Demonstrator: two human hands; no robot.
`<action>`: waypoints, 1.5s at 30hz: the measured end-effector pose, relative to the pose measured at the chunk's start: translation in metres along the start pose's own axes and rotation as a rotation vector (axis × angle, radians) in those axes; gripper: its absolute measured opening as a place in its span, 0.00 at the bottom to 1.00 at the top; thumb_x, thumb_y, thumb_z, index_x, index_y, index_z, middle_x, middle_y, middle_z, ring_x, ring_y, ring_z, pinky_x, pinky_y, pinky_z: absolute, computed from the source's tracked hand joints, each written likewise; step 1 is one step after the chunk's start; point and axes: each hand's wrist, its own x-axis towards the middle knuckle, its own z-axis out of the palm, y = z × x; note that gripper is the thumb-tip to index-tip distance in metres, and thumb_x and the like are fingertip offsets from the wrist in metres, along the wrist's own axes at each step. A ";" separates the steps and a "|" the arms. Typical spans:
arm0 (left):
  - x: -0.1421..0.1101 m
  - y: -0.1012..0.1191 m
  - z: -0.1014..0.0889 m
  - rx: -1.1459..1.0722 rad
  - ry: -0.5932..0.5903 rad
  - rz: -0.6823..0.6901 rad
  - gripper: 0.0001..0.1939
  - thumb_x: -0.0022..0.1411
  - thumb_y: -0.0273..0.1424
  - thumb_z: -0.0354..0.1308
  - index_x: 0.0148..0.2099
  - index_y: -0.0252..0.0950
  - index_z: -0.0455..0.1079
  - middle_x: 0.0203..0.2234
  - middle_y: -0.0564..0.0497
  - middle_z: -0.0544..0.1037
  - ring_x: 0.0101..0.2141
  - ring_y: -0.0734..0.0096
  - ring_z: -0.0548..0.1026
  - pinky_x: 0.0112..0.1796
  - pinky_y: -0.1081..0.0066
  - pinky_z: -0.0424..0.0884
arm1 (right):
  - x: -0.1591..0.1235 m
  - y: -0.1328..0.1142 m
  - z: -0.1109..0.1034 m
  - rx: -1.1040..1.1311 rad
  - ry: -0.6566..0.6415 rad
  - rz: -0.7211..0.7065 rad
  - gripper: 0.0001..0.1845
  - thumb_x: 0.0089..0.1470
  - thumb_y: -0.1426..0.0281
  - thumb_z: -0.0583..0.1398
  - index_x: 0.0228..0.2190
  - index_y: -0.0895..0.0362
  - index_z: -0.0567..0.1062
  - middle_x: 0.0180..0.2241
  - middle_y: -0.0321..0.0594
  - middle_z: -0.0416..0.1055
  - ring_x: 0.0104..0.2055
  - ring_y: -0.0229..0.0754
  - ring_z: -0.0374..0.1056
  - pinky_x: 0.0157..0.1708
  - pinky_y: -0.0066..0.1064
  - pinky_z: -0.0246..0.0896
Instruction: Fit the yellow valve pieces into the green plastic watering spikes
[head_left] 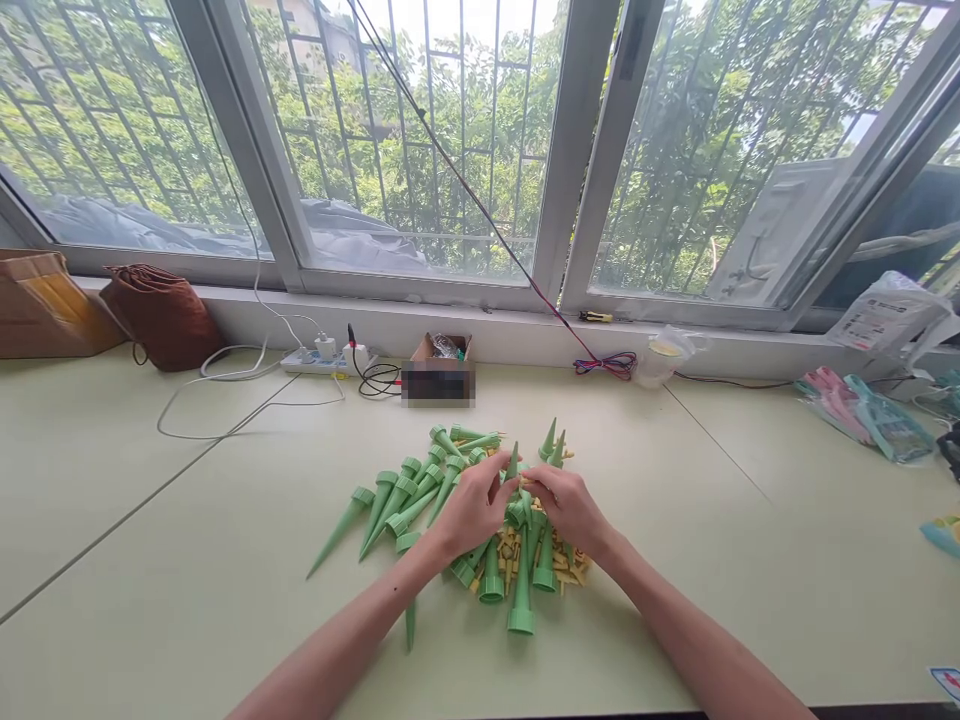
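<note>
A heap of green plastic cone spikes (420, 490) lies on the pale table (150, 560), mixed with small yellow pieces (510, 553). My left hand (472, 508) is over the heap with its fingers closed round a green spike (512, 463) that points up. My right hand (566, 505) meets it from the right, its fingertips pinched at the same spot; what they pinch is too small to name. Both forearms reach in from the bottom edge.
On the window ledge stand a brown bag (161, 315), a cardboard box (41, 305), a power strip (319, 358) with white cables, a small open box (439, 370) and coiled red-black wire (606, 364). Plastic packets (862, 410) lie at the right.
</note>
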 end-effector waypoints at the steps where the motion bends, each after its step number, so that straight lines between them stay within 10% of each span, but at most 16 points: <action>1: 0.000 0.001 -0.001 0.005 -0.004 0.016 0.07 0.69 0.31 0.50 0.47 0.36 0.65 0.22 0.57 0.62 0.22 0.74 0.59 0.26 0.74 0.58 | 0.000 -0.001 0.000 0.005 -0.014 0.008 0.13 0.68 0.67 0.51 0.37 0.56 0.73 0.28 0.39 0.71 0.28 0.39 0.64 0.29 0.29 0.58; 23: -0.002 0.004 0.001 0.022 -0.038 0.071 0.12 0.69 0.27 0.49 0.53 0.37 0.63 0.27 0.54 0.69 0.27 0.72 0.66 0.33 0.73 0.65 | 0.001 -0.003 -0.002 0.082 0.000 0.110 0.23 0.69 0.63 0.45 0.23 0.55 0.60 0.20 0.32 0.57 0.21 0.34 0.52 0.24 0.27 0.47; 34: 0.002 0.003 0.002 -0.222 -0.008 -0.040 0.15 0.69 0.32 0.51 0.57 0.38 0.63 0.33 0.51 0.72 0.29 0.72 0.71 0.33 0.71 0.72 | 0.004 -0.012 -0.009 0.174 0.023 0.126 0.13 0.66 0.61 0.53 0.39 0.57 0.71 0.27 0.36 0.68 0.25 0.37 0.59 0.26 0.28 0.55; 45: -0.003 0.006 0.004 -0.007 -0.049 0.031 0.09 0.68 0.28 0.49 0.50 0.37 0.63 0.25 0.56 0.66 0.25 0.73 0.66 0.30 0.72 0.65 | 0.001 -0.004 -0.002 0.117 0.090 0.120 0.21 0.67 0.63 0.50 0.22 0.56 0.63 0.20 0.31 0.56 0.22 0.34 0.50 0.24 0.27 0.48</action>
